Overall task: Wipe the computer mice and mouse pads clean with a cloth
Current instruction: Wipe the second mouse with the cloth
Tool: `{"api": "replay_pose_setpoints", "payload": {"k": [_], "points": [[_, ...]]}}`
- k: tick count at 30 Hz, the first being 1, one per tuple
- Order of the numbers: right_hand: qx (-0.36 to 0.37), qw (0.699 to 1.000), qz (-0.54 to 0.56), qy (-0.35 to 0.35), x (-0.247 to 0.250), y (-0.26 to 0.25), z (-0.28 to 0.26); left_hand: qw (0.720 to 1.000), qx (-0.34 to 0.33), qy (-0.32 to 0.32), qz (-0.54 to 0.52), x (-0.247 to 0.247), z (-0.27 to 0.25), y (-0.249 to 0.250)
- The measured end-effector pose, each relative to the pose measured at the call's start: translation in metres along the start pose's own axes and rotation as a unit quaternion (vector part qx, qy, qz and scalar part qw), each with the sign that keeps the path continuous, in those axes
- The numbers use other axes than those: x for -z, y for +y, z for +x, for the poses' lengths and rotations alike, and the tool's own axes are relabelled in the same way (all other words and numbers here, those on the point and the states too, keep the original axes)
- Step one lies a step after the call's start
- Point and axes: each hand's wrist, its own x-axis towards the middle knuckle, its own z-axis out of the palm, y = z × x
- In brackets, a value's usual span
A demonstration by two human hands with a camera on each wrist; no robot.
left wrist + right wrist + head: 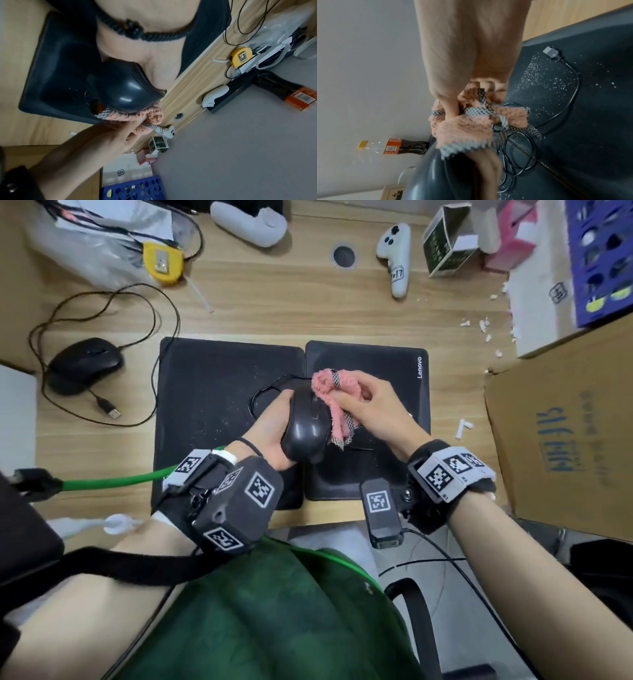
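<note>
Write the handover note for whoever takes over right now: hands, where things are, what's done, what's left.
Left hand holds a black mouse up above the two mouse pads.
Right hand grips the pink cloth and presses it to the mouse's right side.
Second mouse sits on the desk, left of the pads, untouched.
Left pad has white specks on it; right pad lies against its edge.
Done: nothing visibly finished; first mouse mid-wipe.
Left: finish this mouse, then the second mouse and both pads.
</note>
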Motion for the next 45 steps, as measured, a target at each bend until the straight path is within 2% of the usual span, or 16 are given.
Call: {"api": "replay_pose_setpoints", "payload": {"k": [4,8,10,12,16,19,24,30,34,37,42,45], "points": [[-0.027,0.998,-0.056,-0.002,0.002,0.005,0.006,0.999,-0.006,-0.031,0.021,0.006,-0.005,-0.002],[-0.052,0.994,-0.047,0.081,0.002,0.012,0.006,0.999,-0.030,0.007,-0.008,0.010,-0.016,0.001],[-0.056,0.993,-0.039,0.098,-0.001,0.012,0.006,0.998,-0.046,0.011,-0.047,0.013,-0.018,0.003],[-0.048,0.994,-0.058,0.078,-0.007,0.008,0.005,0.997,-0.056,0.013,-0.054,0.014,-0.018,0.003],[-0.022,0.995,-0.095,0.019,-0.029,-0.003,0.002,0.997,-0.068,0.009,0.021,0.014,-0.021,0.002],[-0.001,0.995,-0.099,0.003,-0.043,-0.006,-0.007,0.994,-0.073,0.072,0.036,0.018,-0.019,0.006],[0.036,0.992,-0.097,-0.071,-0.058,-0.004,-0.028,0.984,-0.063,0.162,0.035,0.029,-0.014,0.016],[0.048,0.980,-0.099,-0.168,-0.055,-0.008,-0.040,0.991,-0.050,0.123,-0.029,0.028,-0.019,0.021],[0.041,0.976,-0.096,-0.191,-0.054,-0.004,-0.046,0.993,-0.044,0.101,-0.047,0.027,-0.023,0.024],[0.029,0.982,-0.059,-0.178,-0.046,-0.002,-0.046,0.994,-0.048,0.095,-0.032,0.034,-0.027,0.024],[0.025,0.999,0.015,-0.035,-0.043,-0.011,-0.028,0.993,-0.072,0.081,-0.052,0.044,-0.034,0.022],[0.040,0.997,-0.001,-0.068,-0.065,-0.017,-0.020,0.991,-0.096,0.092,-0.032,0.044,-0.035,0.021]]}}
